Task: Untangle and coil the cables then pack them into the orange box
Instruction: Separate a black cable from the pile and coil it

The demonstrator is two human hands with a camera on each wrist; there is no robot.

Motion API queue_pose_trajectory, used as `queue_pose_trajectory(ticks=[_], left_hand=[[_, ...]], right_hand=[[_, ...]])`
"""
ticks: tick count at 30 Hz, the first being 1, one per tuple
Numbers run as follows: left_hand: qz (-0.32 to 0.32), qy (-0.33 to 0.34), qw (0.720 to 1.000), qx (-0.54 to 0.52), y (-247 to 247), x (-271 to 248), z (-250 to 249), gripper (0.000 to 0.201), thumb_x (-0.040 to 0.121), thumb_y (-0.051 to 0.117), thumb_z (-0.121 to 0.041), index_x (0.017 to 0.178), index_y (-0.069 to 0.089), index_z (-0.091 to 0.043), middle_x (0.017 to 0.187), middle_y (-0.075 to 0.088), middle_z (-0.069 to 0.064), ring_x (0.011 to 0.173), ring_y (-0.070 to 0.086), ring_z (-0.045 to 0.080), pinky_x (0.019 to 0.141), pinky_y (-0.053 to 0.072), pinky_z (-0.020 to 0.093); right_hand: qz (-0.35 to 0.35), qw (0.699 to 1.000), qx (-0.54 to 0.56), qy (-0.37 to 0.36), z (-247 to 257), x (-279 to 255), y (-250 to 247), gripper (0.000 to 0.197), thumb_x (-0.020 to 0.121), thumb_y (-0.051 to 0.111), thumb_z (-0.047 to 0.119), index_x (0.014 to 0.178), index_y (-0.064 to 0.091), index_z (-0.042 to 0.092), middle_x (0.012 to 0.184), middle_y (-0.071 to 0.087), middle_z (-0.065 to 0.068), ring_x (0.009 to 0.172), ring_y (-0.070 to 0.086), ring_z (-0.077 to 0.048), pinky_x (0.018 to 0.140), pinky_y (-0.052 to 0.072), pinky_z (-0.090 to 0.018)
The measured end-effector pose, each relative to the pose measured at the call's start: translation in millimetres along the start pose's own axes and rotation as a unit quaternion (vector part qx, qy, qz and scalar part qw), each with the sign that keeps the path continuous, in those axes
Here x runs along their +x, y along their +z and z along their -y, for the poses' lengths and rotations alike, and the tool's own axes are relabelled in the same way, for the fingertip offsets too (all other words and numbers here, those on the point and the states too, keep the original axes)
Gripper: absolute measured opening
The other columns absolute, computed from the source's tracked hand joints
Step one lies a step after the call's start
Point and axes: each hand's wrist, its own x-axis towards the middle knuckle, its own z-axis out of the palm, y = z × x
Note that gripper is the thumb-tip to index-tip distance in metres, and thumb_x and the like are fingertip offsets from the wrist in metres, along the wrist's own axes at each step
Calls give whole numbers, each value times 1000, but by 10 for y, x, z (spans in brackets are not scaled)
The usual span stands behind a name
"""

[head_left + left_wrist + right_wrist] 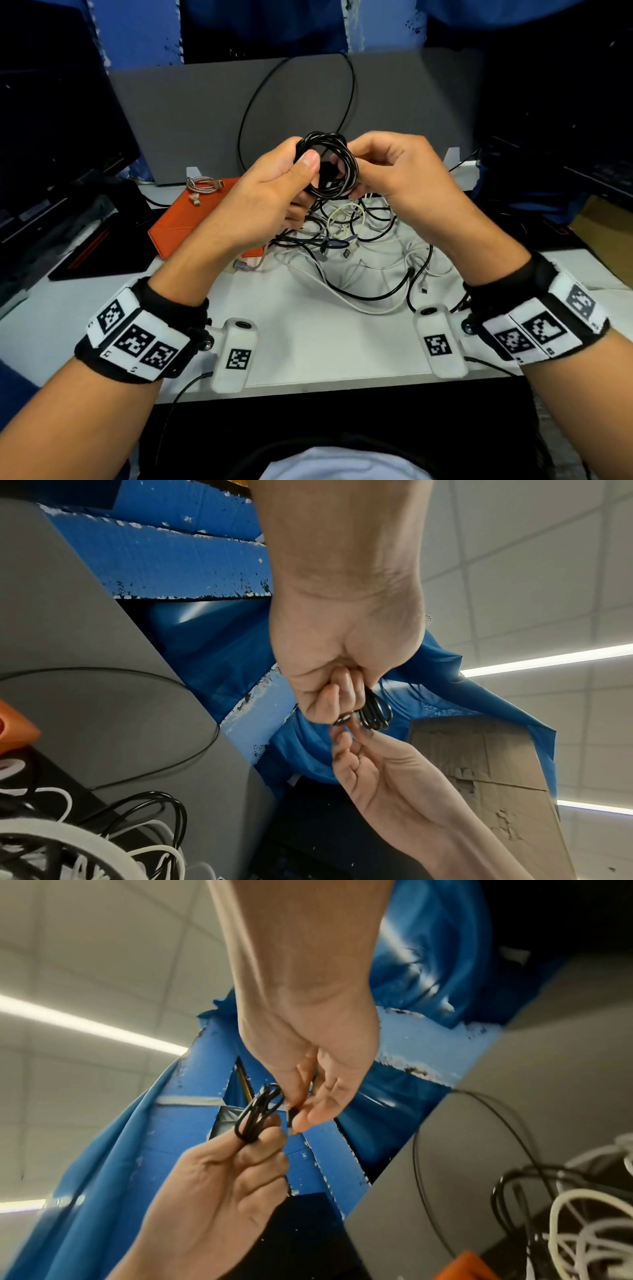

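Note:
A black cable (pixel 327 168) wound into a small coil is held up between both hands above the white table (pixel 308 342). My left hand (pixel 305 171) grips the coil (pixel 377 712) with the thumb pressed on its front. My right hand (pixel 356 171) pinches the cable's black end (pixel 291 1118) beside the coil (pixel 257 1115). Below the hands lies a tangle of black and white cables (pixel 359 240). The orange box (pixel 191 219) lies flat to the left, with a coiled silver braided cable (pixel 202 185) on its far end.
A grey panel (pixel 205 102) stands behind the table, and a thin black cable loop (pixel 352 85) rises in front of it. Dark monitors (pixel 51 102) flank both sides. A black device with an orange stripe (pixel 99 246) lies at the left.

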Motion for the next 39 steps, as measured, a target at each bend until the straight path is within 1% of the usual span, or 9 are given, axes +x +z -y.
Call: queue_pose_trajectory(ticks=[6,10,12,17,19,22,25,32,39], left_hand=[[1,29,998,59,-60,13,9,21,108,41,-34,102,49,-15,78,39,5,57,31,10,52,25,37],[-48,43,983,172,-108,37,53,26,107,39,-40,103,48,-16,71,50,-16,57,40,6,58,34,33],[-57,39,975,211,-99,49,70,21,108,39,-38,99,47,-21,69,52,-18,56,44,3,59,35,31],[-57,21,948,311,-55,28,75,26,109,39,-36,104,49,-13,74,54,-6,63,48,9,61,41,37],[-65,19,942,330,-63,33,90,25,109,39,-38,103,48,-15,77,59,2,69,54,17,64,44,40],[-79,8,930,360,-33,57,117,25,108,40,-38,102,47,-15,79,60,5,76,56,23,66,42,42],[-138,-16,916,377,-201,125,135,24,107,42,-38,100,48,-15,77,54,-3,78,52,26,67,37,39],[-195,-64,954,219,-693,132,203,26,100,45,-51,100,50,-25,68,50,-1,51,46,11,60,43,40],[-83,-18,977,195,-213,137,289,30,100,44,-51,91,48,-22,62,49,-15,56,44,8,59,38,37]], right_hand=[[87,948,275,131,32,-76,100,13,94,58,4,96,68,13,86,73,-1,77,66,-10,73,50,-24],[137,907,356,180,101,-107,102,31,93,50,43,96,65,15,91,70,0,89,62,-16,83,42,-34],[137,929,299,172,107,-113,127,41,95,50,55,99,65,17,93,66,3,99,58,-18,86,41,-36],[85,988,18,128,-9,-98,213,32,101,64,27,112,63,-4,99,70,-2,94,70,-15,85,51,-35],[78,989,-23,120,-21,-89,190,22,102,63,22,113,65,3,94,74,-4,82,76,-20,81,57,-42],[91,973,-190,89,-43,-104,204,22,106,53,25,126,62,19,82,78,-1,67,76,-18,72,62,-42],[43,908,-413,49,-104,-69,94,26,107,43,19,119,65,13,73,74,-2,65,73,-20,69,61,-42],[-23,986,-158,45,108,18,-243,23,101,50,23,92,71,21,74,76,-6,62,74,-27,62,52,-34],[59,954,-287,60,68,-172,225,46,97,54,64,85,62,20,70,75,3,54,71,-10,62,60,-37]])
